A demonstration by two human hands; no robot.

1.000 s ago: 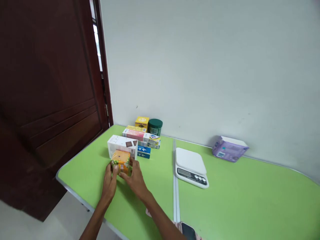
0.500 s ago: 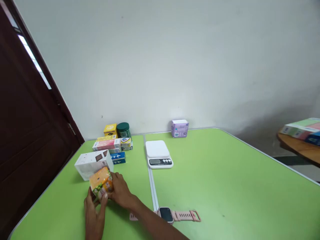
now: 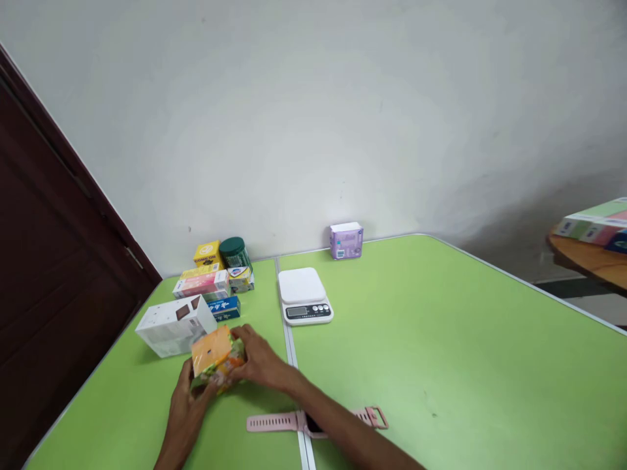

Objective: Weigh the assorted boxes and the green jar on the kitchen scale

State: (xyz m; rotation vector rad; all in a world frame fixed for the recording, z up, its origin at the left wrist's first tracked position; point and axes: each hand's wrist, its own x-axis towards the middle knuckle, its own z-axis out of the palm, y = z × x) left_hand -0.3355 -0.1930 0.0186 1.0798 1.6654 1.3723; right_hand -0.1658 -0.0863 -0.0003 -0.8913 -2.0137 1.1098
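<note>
Both hands grip an orange-and-green wrapped packet [image 3: 214, 352], its plain orange top facing up. My left hand [image 3: 187, 401] closes on its near left side, and my right hand [image 3: 257, 358] on its right side. Just behind the packet lies a white box [image 3: 171, 324] with brown squares printed on it. A blue carton [image 3: 225, 308] sits beyond that box. Under my right forearm is a pink-strapped smartwatch [image 3: 274, 423], its screen partly hidden by the arm.
A white kitchen scale [image 3: 304, 294] stands mid-table by the seam. Several cartons [image 3: 200, 283], a yellow box [image 3: 208, 253] and a green-lidded jar [image 3: 234, 251] cluster at back left. A purple packet [image 3: 347, 241] is near the wall. Boxes lie on a wooden table [image 3: 588, 258] at right.
The view has swung right, bringing the wooden table in. Both hands have drawn the orange packet away from the white box, toward the right and tilted it.
</note>
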